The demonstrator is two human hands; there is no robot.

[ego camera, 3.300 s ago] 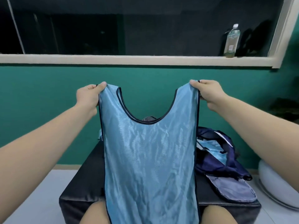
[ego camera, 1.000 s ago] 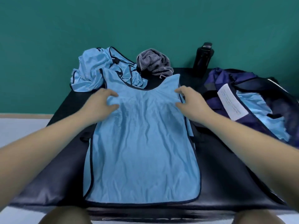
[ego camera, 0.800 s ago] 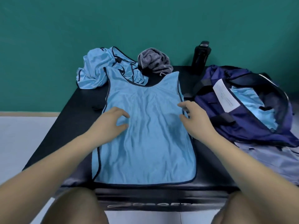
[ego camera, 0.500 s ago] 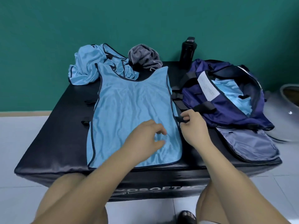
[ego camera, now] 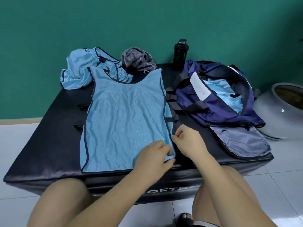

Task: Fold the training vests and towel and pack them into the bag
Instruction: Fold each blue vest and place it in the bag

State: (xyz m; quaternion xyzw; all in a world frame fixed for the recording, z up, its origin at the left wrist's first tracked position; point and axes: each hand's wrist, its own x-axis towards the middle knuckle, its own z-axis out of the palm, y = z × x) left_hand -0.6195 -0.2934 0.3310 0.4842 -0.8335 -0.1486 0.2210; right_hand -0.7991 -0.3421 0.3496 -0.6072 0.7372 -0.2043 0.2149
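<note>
A light blue training vest (ego camera: 124, 115) with dark trim lies flat on the black padded box (ego camera: 49, 131). My left hand (ego camera: 152, 153) grips the vest's lower right corner. My right hand (ego camera: 188, 141) pinches the vest's right edge just above that corner. Behind the flat vest sits a crumpled heap of more blue vests (ego camera: 80, 69), and a grey striped towel (ego camera: 137, 60) is bunched beside it. The navy bag (ego camera: 221, 104) lies open on the right with a blue vest (ego camera: 224, 92) inside it.
A black bottle (ego camera: 180, 53) stands at the back against the green wall. A grey round pot (ego camera: 283, 108) sits on the floor to the right of the box. My knees are at the box's front edge, over white floor tiles.
I lowered the vest from the air onto the box and smoothed it. Both hands then slid down from its chest area to the lower right corner and took hold of the edge.
</note>
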